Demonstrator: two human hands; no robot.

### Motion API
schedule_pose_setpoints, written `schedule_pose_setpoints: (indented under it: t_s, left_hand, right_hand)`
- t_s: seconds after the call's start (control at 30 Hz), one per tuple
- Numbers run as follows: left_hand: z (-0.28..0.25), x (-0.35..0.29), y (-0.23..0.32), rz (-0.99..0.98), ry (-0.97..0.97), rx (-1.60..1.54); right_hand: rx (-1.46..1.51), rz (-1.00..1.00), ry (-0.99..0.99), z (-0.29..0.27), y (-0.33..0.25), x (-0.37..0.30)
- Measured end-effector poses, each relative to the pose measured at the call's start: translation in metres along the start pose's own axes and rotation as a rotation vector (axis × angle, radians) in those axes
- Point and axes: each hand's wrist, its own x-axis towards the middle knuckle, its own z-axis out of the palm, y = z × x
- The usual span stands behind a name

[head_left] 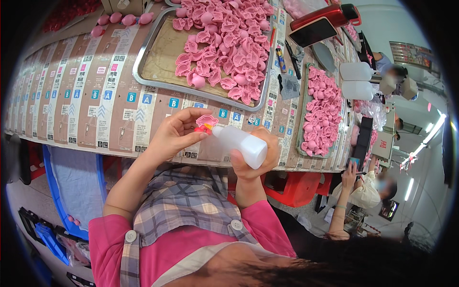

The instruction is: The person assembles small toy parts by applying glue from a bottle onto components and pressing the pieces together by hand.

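Note:
My left hand [179,132] pinches a small pink molded piece [207,120] shaped like a frilled shell, with a bit of red at its lower edge. In my right hand [264,149] is a translucent white squeeze bottle [240,143], tilted so that its orange-yellow nozzle tip [208,126] reaches the pink piece. Whether the tip touches it, I cannot tell. Both hands are above the table's near edge. Beyond them lies a metal tray [143,79] lined with brown paper and heaped with similar pink pieces [222,45].
Right of the tray, a second narrow tray [302,138] holds more pink pieces. A phone [313,32] leans by a red flask [322,16]; a marker [292,60] and grey cloth [289,87] lie nearby. Pink balls [128,19] line the back left. Another person's arm [340,210] is at right.

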Motion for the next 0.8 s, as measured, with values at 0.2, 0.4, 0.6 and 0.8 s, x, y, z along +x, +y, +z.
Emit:
schedule_pose_setpoints:
  t_s: [0.2, 0.4, 0.6, 0.8]
  left_hand:
    - [0.0017, 0.0, 0.0023, 0.007, -0.001, -0.011]
    - [0.0015, -0.0003, 0.0025, 0.01, -0.004, -0.024]
    - [0.0007, -0.0002, 0.0016, 0.007, -0.005, -0.028]
    - [-0.0012, 0.0001, -0.0001, 0.001, 0.005, -0.018]
  right_hand:
    - [0.01, 0.006, -0.02, 0.0019, -0.0002, 0.0001]
    - [0.011, -0.02, -0.012, 0.0024, 0.0005, 0.0008]
    - [0.002, -0.015, -0.015, 0.0028, 0.0007, -0.0001]
    - [-0.02, -0.017, -0.03, -0.0006, 0.0003, -0.0005]
